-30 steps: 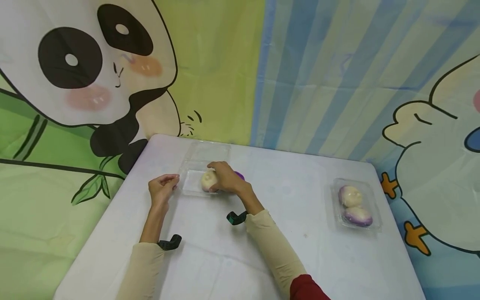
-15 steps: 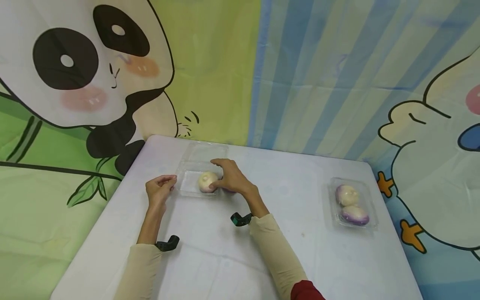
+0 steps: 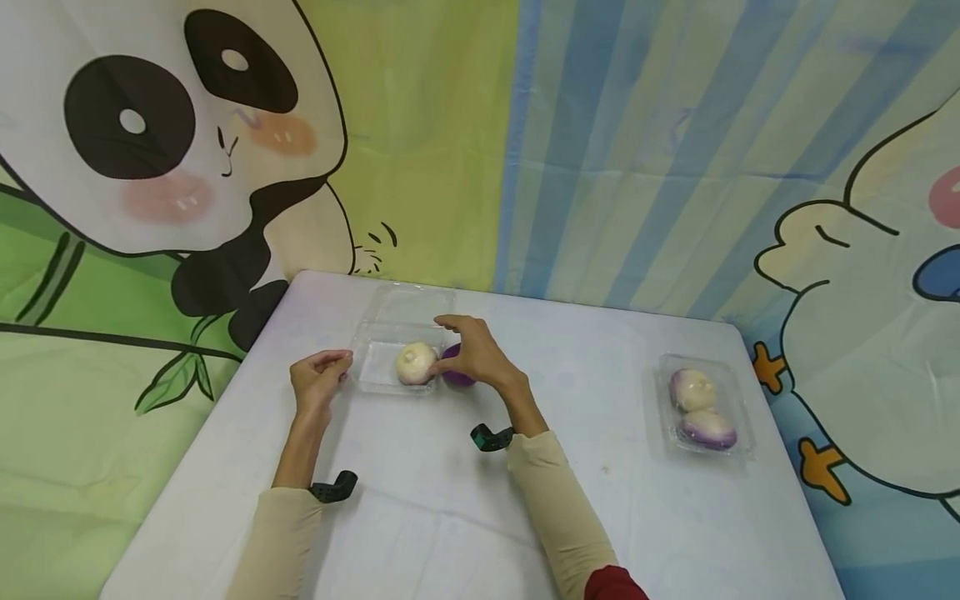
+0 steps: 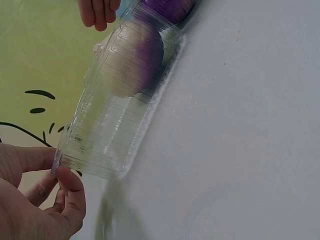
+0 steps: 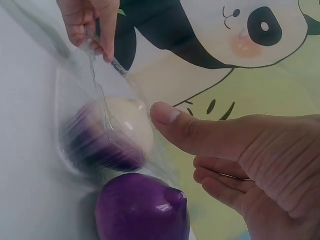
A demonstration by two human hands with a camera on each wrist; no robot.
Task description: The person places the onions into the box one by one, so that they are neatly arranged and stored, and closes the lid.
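A clear plastic clamshell box (image 3: pixel 375 372) stands at the back left of the table, its lid folded back. At its left edge, my left hand (image 3: pixel 318 385) pinches the rim between thumb and fingers. A turnip (image 3: pixel 415 363), creamy white above and purple below, sits in the box's right half. My right hand (image 3: pixel 480 354) hovers over the box's right side, thumb and fingers spread apart and nothing between them. Its thumb tip is close to the white turnip. Beneath that hand, just outside the box, lies a purple turnip (image 5: pixel 142 207) with a short nub.
Another clear box (image 3: pixel 738 412) stands at the right of the white table (image 3: pixel 570 467), with two white-and-purple turnips (image 3: pixel 701 408) in it. A printed cloth (image 3: pixel 420 167) with cartoon animals rises right behind the table's back edge. Each wrist carries a small black camera (image 3: pixel 335 487).
My right hand has let go of the white turnip and drawn back to the right, fingers spreading. More of the purple turnip now shows. The left hand stays at the box's rim.
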